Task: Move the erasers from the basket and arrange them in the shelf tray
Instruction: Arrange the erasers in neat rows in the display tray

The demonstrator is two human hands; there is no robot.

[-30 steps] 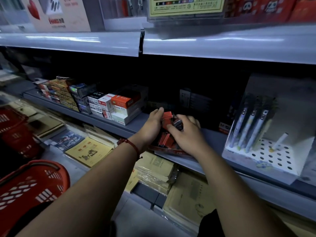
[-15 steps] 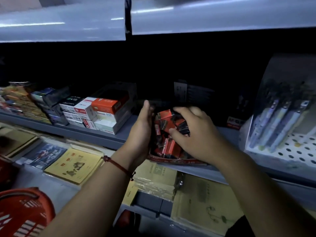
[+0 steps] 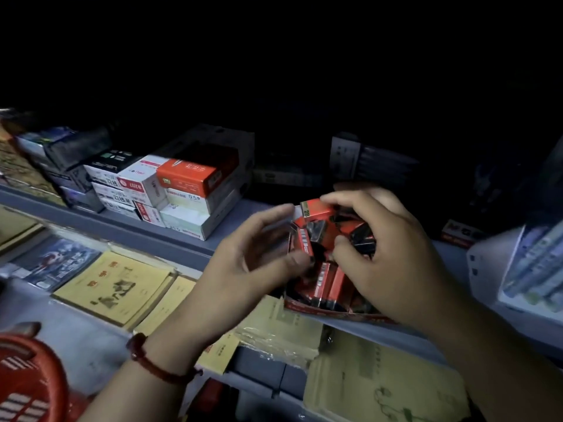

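Room: dim shop aisle, far shelf depth in darkness.
Surface: grey shelf (image 3: 189,242), stacked boxes (image 3: 189,178) at left, yellow notebooks (image 3: 115,287) lower and nearer.
Tray (image 3: 332,312): red card, at the shelf's near edge, holding red-and-black erasers (image 3: 323,281).
Top eraser (image 3: 316,208): flat across the pile, long axis left-right, white end pointing left.
Right hand (image 3: 393,257): fingers curled over the pile, clasping erasers.
Left hand (image 3: 249,263): cupped at the pile's left, blurred; grasp cannot be told.
Basket (image 3: 27,379): red, near left.

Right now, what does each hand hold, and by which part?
The right hand grips the topmost eraser by its orange end; left hand touches its white end, hold unclear.
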